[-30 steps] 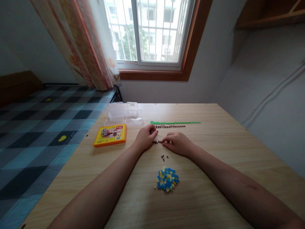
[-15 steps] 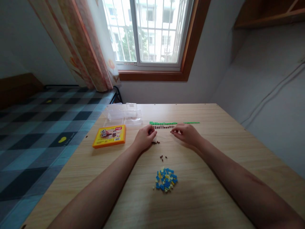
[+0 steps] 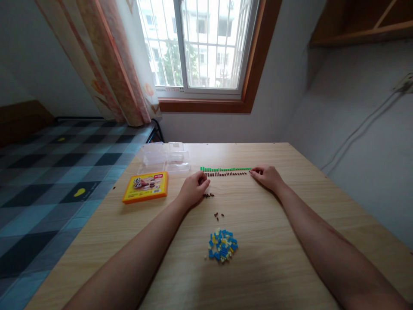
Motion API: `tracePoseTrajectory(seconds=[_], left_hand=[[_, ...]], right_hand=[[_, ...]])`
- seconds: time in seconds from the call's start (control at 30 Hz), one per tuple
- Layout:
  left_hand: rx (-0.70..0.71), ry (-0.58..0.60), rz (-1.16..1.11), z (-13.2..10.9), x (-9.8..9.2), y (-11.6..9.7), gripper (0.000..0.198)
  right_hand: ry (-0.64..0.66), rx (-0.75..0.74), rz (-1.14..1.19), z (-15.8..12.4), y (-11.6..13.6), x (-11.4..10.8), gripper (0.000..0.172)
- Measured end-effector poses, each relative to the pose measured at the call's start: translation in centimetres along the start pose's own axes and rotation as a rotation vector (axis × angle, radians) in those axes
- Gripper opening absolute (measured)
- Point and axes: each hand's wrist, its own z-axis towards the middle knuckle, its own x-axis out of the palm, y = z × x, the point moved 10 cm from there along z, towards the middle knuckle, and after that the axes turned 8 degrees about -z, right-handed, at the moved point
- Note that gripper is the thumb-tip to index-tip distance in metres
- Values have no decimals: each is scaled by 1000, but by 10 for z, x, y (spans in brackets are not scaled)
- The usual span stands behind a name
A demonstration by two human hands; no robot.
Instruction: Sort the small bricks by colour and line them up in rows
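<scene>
My right hand (image 3: 265, 177) is closed in a pinch at the right end of a row of small brown bricks (image 3: 222, 175). A tiny dark brown brick (image 3: 249, 172) shows at its fingertips. Behind that line runs a row of green bricks (image 3: 226, 169), its far right end beside my right hand. My left hand (image 3: 195, 188) rests with curled fingers at the left end of the brown row; what it holds, if anything, is hidden. Just right of its wrist lies a small heap of loose brown bricks (image 3: 209, 195).
Nearer to me lie a few brown bricks (image 3: 216, 214) and a pile of blue and yellow bricks (image 3: 222, 246). A yellow-orange box (image 3: 145, 187) and open clear plastic cases (image 3: 164, 157) stand on the table's left. A bed (image 3: 64, 185) adjoins that side.
My right hand has moved right along the brown row, uncovering more of both rows. My left hand stays at the row's left end. The view has shifted slightly.
</scene>
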Motion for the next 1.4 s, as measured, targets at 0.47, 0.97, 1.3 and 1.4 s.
tracePoseTrajectory(seconds=[0.47, 0.97, 1.3, 1.4], left_hand=[[-2, 3, 5, 0, 0, -1, 18], [-4, 9, 12, 1, 2, 0, 18], [-1, 13, 26, 1, 2, -2, 18], [-4, 16, 17, 1, 2, -2, 19]], right_hand=[[53, -51, -43, 1, 1, 8, 27], [37, -36, -27, 2, 2, 6, 25], [41, -19, -50, 2, 0, 7, 26], [41, -17, -57, 2, -1, 7, 26]])
